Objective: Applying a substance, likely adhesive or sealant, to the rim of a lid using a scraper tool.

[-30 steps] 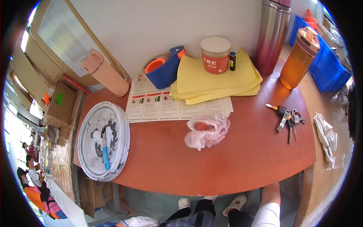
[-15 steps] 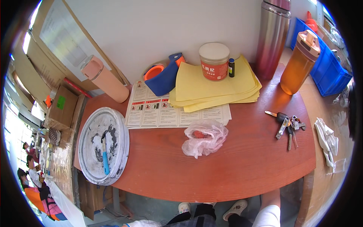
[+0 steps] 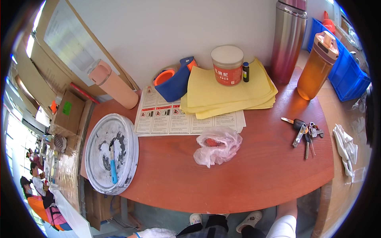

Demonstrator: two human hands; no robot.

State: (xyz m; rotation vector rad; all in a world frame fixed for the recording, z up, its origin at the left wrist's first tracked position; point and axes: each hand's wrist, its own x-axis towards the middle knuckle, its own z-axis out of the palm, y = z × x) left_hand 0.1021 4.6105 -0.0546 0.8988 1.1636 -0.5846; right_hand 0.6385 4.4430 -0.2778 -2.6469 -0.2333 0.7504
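Note:
At the lower edge, part of my left hand [image 3: 155, 233] shows in a white glove, below the front of the reddish-brown table [image 3: 174, 182]; its fingers cannot be made out. My right forearm, in a white sleeve [image 3: 282, 227], reaches under the table's front edge, which hides my right hand. On the tabletop above them lies a crumpled, translucent pink plastic bag [image 3: 218, 152] with something red inside. To the left, a round whitish lid [image 3: 94, 158] with dark smears carries a blue-handled tool [image 3: 114, 171]. A bunch of keys [image 3: 306, 133] lies at the right.
Yellow sheets [image 3: 214, 95] and printed papers [image 3: 180, 126] bear a red-and-white tub [image 3: 227, 69], a small dark vial [image 3: 246, 72] and a blue-orange tape dispenser [image 3: 174, 87]. Several bottles stand along the back, including an amber one [image 3: 315, 75]. White gloves [image 3: 346, 148] and a blue crate [image 3: 349, 81] are right.
The whole view has shifted slightly, so the table and its things sit a little farther right and lower. Slightly more of my gloved left hand shows. Nothing on the table has moved.

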